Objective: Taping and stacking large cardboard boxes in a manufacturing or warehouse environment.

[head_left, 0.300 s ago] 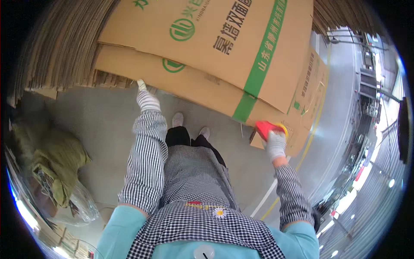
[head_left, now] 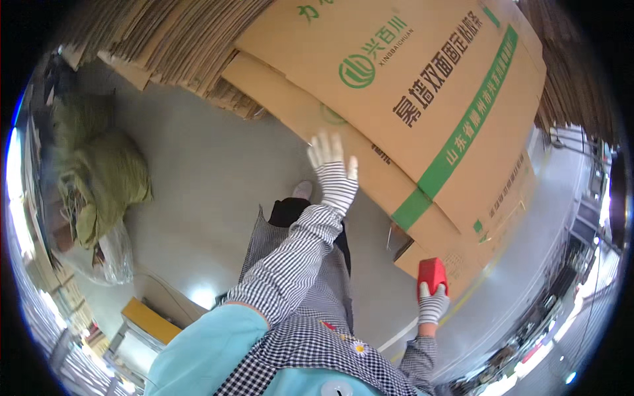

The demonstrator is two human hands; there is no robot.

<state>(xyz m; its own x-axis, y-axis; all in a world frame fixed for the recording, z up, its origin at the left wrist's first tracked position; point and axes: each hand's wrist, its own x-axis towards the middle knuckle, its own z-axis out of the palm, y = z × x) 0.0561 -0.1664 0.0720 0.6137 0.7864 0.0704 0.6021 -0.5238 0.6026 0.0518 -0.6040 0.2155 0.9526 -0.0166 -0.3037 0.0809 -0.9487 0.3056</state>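
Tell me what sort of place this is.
Probably a carton workshop or packing warehouse: thick stacks of flat cardboard, large printed cardboard sheets in front of the person, and a smooth grey floor with painted lines suggest it.

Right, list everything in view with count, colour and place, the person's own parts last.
Printed cardboard sheets: at least two, brown with green and black print, upper centre to right
Cardboard stacks: two, brown, upper left and upper right
Red handheld object: one, red, in the right hand
Sack: at least one, olive green, left
Plastic bag: one, clear, below the sack
Floor: one, grey, centre
Background racks: count unclear, dark, far right
Apron: one, black-and-white check, lower centre
Shoe: one visible, pale, centre
Left hand: one, white striped glove, centre
Right hand: one, white striped glove, lower right
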